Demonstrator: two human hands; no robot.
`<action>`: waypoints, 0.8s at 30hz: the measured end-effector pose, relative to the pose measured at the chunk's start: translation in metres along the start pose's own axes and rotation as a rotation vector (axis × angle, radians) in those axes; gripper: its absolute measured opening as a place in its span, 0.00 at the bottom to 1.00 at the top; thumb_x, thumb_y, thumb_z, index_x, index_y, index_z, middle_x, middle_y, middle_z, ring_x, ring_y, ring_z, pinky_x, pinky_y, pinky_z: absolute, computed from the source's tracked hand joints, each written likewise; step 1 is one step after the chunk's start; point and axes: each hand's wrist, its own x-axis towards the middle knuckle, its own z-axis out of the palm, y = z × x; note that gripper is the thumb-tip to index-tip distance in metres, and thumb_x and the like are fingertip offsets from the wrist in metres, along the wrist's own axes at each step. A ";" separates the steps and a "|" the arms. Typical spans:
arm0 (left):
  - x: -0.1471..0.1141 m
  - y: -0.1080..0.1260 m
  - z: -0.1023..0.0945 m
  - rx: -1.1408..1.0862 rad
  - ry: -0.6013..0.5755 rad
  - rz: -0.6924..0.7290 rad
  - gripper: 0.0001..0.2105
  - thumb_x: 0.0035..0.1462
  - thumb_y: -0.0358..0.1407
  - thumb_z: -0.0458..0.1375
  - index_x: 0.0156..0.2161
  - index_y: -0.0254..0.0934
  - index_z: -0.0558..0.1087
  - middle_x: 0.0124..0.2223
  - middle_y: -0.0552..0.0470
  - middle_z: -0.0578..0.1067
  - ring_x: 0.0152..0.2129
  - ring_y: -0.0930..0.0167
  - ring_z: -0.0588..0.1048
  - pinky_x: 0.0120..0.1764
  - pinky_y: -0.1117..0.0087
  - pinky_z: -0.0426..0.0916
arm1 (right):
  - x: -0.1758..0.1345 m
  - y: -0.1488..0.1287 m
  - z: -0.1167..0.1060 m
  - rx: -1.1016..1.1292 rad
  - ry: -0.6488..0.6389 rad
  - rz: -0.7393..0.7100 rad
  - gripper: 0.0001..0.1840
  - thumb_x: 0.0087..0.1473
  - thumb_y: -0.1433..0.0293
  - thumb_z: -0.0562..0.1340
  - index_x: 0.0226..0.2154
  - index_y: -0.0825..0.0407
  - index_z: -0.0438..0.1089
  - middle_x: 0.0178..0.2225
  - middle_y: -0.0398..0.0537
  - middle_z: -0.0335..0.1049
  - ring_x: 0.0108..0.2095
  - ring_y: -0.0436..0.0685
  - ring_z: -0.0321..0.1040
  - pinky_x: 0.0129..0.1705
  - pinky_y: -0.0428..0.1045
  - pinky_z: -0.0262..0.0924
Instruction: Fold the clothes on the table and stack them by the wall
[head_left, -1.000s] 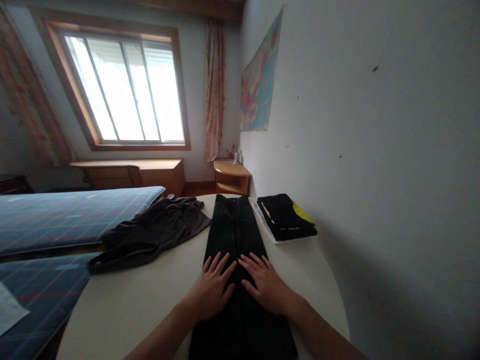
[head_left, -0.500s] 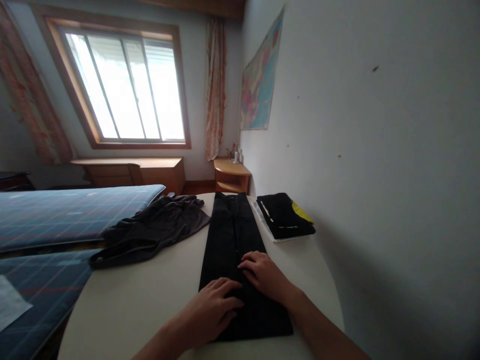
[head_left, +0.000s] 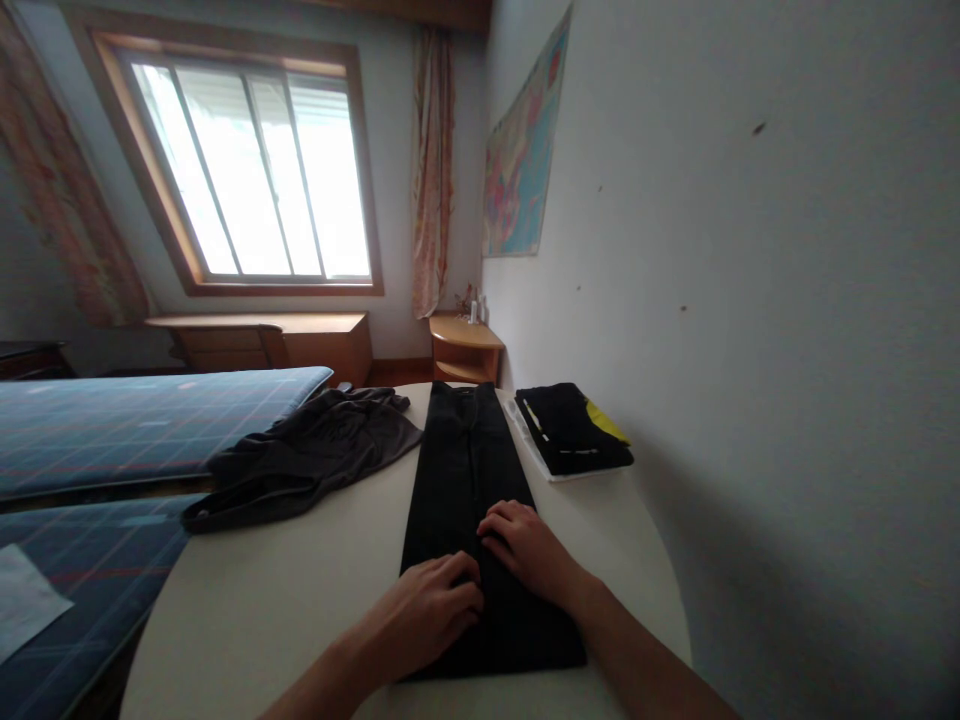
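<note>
Blue plaid mattresses (head_left: 142,425) stretch along the left, beside the round pale counter (head_left: 300,590). Beyond it stands a wooden corner shelf (head_left: 465,330). The folded black garment (head_left: 461,500) lies flat down the counter's middle. Left of it, a dark grey garment (head_left: 322,445) sprawls crumpled to the counter's edge. Just right, a white tray-like base (head_left: 529,438) carries a folded black-and-yellow stack (head_left: 574,430). The left hand (head_left: 442,600) and right hand (head_left: 529,545) cover the black garment's nearer half, fingers curled; whether either grip clenches cloth, I cannot tell. Small bottles (head_left: 473,312) top the shelf.
</note>
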 end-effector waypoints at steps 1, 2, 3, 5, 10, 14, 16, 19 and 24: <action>-0.001 0.001 -0.001 -0.021 -0.019 -0.016 0.09 0.59 0.29 0.61 0.43 0.43 0.69 0.48 0.54 0.73 0.42 0.69 0.74 0.46 0.69 0.68 | -0.001 -0.001 -0.001 0.011 -0.008 0.005 0.09 0.60 0.72 0.62 0.44 0.48 0.72 0.45 0.46 0.72 0.48 0.58 0.67 0.53 0.55 0.59; -0.002 0.001 -0.002 -0.042 -0.038 -0.027 0.11 0.56 0.31 0.64 0.42 0.43 0.69 0.46 0.54 0.73 0.42 0.68 0.73 0.46 0.68 0.68 | -0.002 -0.002 -0.002 0.020 -0.016 0.009 0.10 0.59 0.72 0.63 0.45 0.48 0.72 0.45 0.46 0.72 0.48 0.59 0.66 0.53 0.55 0.59; -0.003 0.002 -0.004 -0.061 -0.056 -0.032 0.14 0.52 0.34 0.67 0.42 0.43 0.69 0.46 0.54 0.73 0.42 0.67 0.73 0.47 0.67 0.68 | -0.003 -0.003 -0.004 0.027 -0.024 0.013 0.11 0.59 0.72 0.63 0.45 0.48 0.72 0.46 0.46 0.72 0.48 0.59 0.66 0.53 0.55 0.59; -0.006 0.003 -0.006 -0.083 -0.082 -0.029 0.19 0.46 0.39 0.71 0.42 0.43 0.70 0.46 0.53 0.73 0.43 0.65 0.72 0.48 0.65 0.68 | -0.006 -0.008 -0.009 0.034 -0.049 0.020 0.09 0.58 0.72 0.63 0.43 0.49 0.72 0.46 0.46 0.72 0.48 0.59 0.66 0.53 0.54 0.60; -0.012 0.004 -0.007 -0.045 -0.108 0.003 0.18 0.47 0.40 0.70 0.43 0.44 0.72 0.48 0.53 0.73 0.45 0.65 0.73 0.50 0.64 0.67 | -0.017 -0.027 -0.027 0.079 -0.170 0.043 0.10 0.58 0.68 0.63 0.43 0.49 0.75 0.48 0.48 0.73 0.49 0.59 0.66 0.54 0.53 0.60; -0.013 0.005 -0.002 0.037 -0.078 0.023 0.07 0.57 0.34 0.63 0.41 0.43 0.73 0.46 0.54 0.75 0.45 0.66 0.74 0.49 0.66 0.68 | -0.035 -0.045 -0.040 0.119 -0.272 0.069 0.26 0.57 0.57 0.64 0.55 0.50 0.71 0.57 0.51 0.68 0.57 0.63 0.62 0.60 0.56 0.56; -0.012 0.006 -0.001 0.057 -0.066 0.010 0.05 0.58 0.32 0.62 0.40 0.42 0.73 0.46 0.54 0.76 0.45 0.66 0.74 0.48 0.66 0.68 | -0.045 -0.053 -0.041 0.141 -0.327 0.068 0.40 0.51 0.51 0.67 0.62 0.50 0.64 0.62 0.53 0.62 0.61 0.66 0.57 0.63 0.58 0.52; -0.008 0.008 -0.003 0.038 -0.071 -0.036 0.04 0.58 0.30 0.60 0.39 0.40 0.73 0.44 0.52 0.77 0.44 0.66 0.75 0.47 0.67 0.69 | -0.057 -0.061 -0.031 0.147 -0.346 0.077 0.50 0.45 0.52 0.71 0.66 0.50 0.58 0.64 0.54 0.59 0.62 0.69 0.55 0.65 0.59 0.49; -0.004 0.010 -0.010 -0.067 -0.063 -0.113 0.06 0.58 0.29 0.58 0.40 0.40 0.74 0.42 0.51 0.78 0.41 0.66 0.76 0.46 0.68 0.70 | -0.056 -0.069 -0.008 0.105 -0.240 0.126 0.25 0.56 0.69 0.63 0.57 0.48 0.69 0.55 0.52 0.70 0.55 0.64 0.65 0.58 0.56 0.59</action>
